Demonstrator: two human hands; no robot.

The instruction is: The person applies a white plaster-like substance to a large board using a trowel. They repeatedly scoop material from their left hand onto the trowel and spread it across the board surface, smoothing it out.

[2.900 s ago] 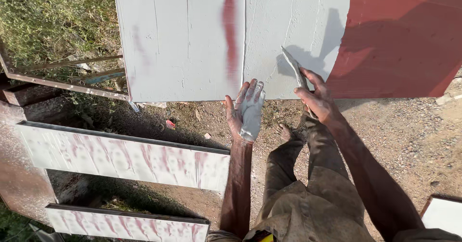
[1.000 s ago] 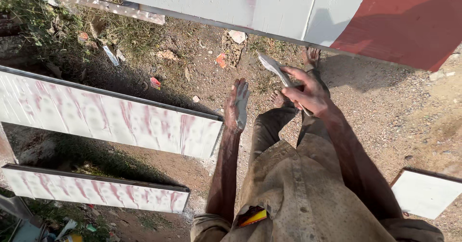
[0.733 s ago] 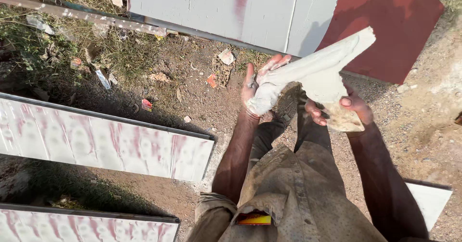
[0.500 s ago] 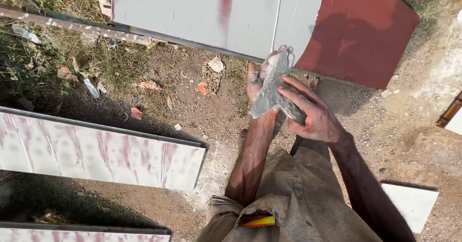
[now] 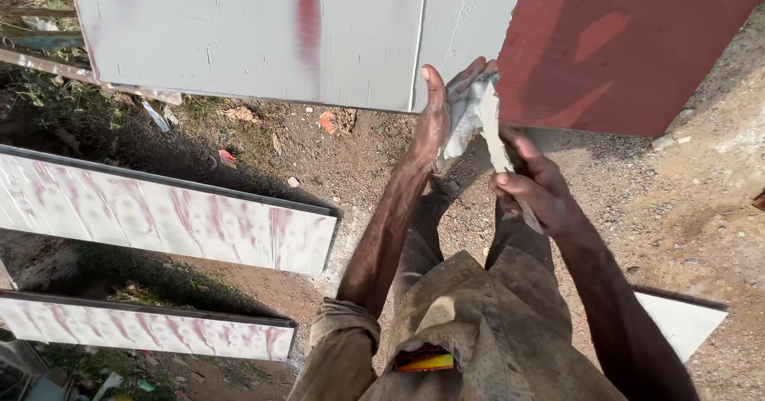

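My left hand [image 5: 443, 112] is raised with the palm turned right and the fingers apart, and the palm is smeared with grey-white putty. My right hand [image 5: 535, 189] grips a putty knife [image 5: 492, 127]. The knife's pale blade lies edge-on against the left palm. Both hands are in front of the lower edge of a grey-white panel [image 5: 239, 34] that has a red streak. A red panel [image 5: 637, 42] adjoins it on the right. My legs in dusty trousers [image 5: 478, 321] show below.
Two long white boards with pink streaks [image 5: 159, 219] [image 5: 143, 331] lie on the dirt at the left. A small white panel [image 5: 684, 321] lies at the lower right. The ground is gravel and soil [image 5: 685, 202], with scraps of litter and grass near the panel's foot.
My hands have risen from hanging over the ground and come together. The knife blade now presses on the left palm. The view has tilted up toward the panels.
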